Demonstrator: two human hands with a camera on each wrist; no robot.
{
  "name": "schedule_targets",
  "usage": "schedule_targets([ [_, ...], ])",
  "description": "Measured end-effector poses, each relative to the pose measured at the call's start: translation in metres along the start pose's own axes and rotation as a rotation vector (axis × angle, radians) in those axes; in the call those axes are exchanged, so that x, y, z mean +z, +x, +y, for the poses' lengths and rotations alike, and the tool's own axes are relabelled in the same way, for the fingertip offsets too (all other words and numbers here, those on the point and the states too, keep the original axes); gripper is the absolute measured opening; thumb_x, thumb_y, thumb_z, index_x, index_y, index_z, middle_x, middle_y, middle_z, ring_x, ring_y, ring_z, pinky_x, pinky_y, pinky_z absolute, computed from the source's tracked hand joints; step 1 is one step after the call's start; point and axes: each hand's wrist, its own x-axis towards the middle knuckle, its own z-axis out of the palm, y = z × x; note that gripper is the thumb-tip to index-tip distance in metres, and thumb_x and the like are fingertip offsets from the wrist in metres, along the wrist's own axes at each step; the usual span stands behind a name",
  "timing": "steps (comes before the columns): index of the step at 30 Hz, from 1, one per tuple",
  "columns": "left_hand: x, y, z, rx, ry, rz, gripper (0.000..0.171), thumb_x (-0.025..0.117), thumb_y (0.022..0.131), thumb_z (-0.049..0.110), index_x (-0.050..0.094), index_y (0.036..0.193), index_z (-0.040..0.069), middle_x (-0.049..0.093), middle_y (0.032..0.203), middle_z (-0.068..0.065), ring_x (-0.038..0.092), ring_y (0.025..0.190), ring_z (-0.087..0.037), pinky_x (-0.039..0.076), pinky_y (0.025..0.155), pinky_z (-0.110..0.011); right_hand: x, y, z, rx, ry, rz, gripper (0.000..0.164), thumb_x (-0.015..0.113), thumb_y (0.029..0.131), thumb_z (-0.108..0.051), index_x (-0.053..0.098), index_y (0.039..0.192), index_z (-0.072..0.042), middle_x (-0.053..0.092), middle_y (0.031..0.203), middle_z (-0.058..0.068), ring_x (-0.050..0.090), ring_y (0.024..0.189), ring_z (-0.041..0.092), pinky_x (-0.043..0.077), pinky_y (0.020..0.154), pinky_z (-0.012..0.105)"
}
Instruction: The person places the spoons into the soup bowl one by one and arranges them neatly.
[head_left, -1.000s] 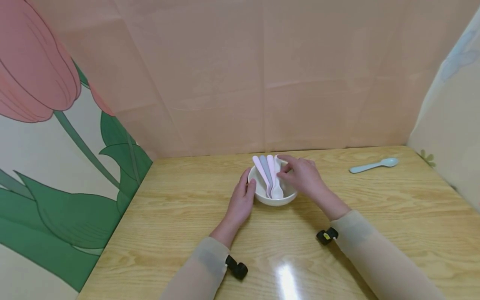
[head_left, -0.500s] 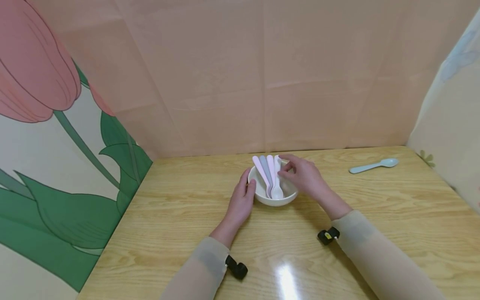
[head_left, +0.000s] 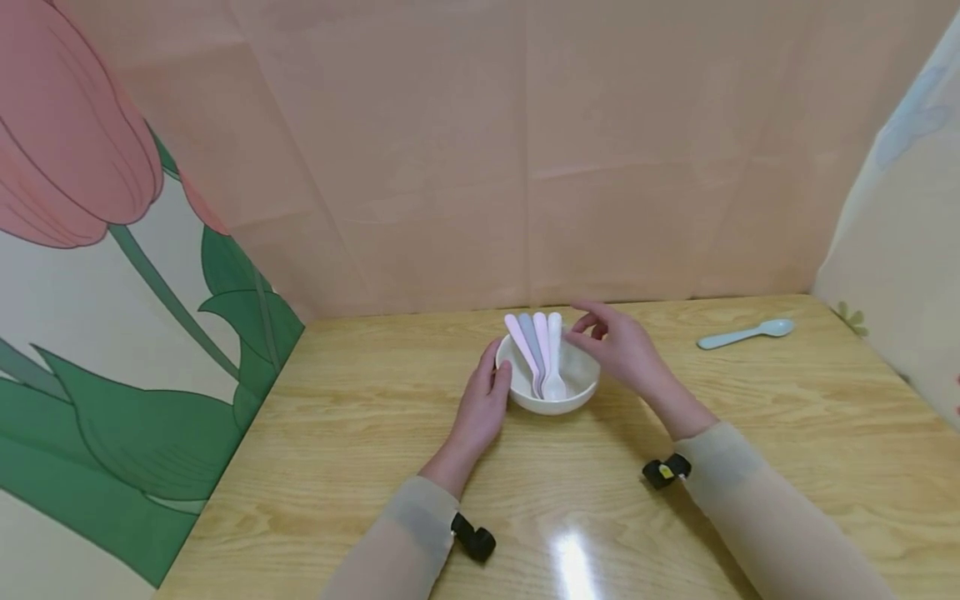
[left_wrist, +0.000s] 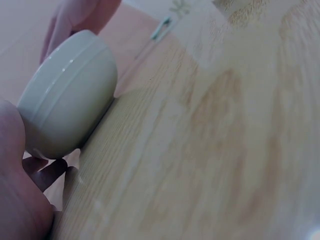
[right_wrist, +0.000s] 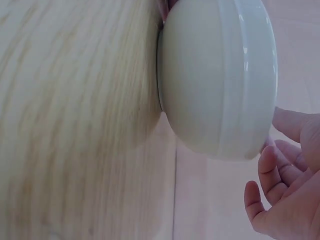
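Observation:
A white bowl (head_left: 551, 407) stands on the wooden table, its outer wall filling much of both wrist views. My left hand (head_left: 482, 404) holds its left side, thumb over the rim and fingers round the outside. Several utensils lean together in it, handles up against the far rim: a white spoon (head_left: 554, 367) on the right, a grey handle (head_left: 530, 337) and two pink handles. My right hand (head_left: 621, 350) is at the bowl's right rim, loosely bent fingers holding nothing; in the right wrist view the fingers (right_wrist: 268, 165) are spread beside the rim.
A light blue spoon (head_left: 745, 335) lies at the table's back right. Behind the table (head_left: 360, 400) hangs a pinkish cloth backdrop (head_left: 420, 167). A panel with a tulip print (head_left: 142, 375) borders the left side, a pale one (head_left: 907, 275) the right.
My right hand has let go of the white spoon's handle and moved a little to the right. My left hand still holds the bowl in the same place.

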Motion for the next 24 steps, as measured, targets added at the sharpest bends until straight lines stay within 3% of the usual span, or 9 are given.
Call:
schedule_targets([
  [9, 0.000, 0.000, -0.001, 0.004, 0.016, 0.001, 0.054, 0.035, 0.107, 0.052, 0.027, 0.159, 0.038, 0.038, 0.158, 0.006, 0.040, 0.139, -0.012, 0.032, 0.115, -0.038, -0.014, -0.005, 0.008, 0.022, -0.010, 0.036, 0.057, 0.073, 0.094, -0.035, 0.055, 0.144, -0.013, 0.067, 0.109, 0.004, 0.057, 0.093, 0.023, 0.048, 0.066, 0.034],
  [24, 0.000, 0.001, -0.002, 0.000, 0.020, 0.004, 0.054, 0.035, 0.108, 0.051, 0.026, 0.159, 0.037, 0.039, 0.157, 0.004, 0.039, 0.139, -0.012, 0.032, 0.115, -0.036, -0.043, -0.013, 0.020, -0.021, -0.020, 0.059, 0.059, 0.075, 0.092, -0.039, 0.056, 0.143, -0.015, 0.065, 0.117, 0.011, 0.059, 0.106, 0.031, 0.047, 0.091, 0.050],
])
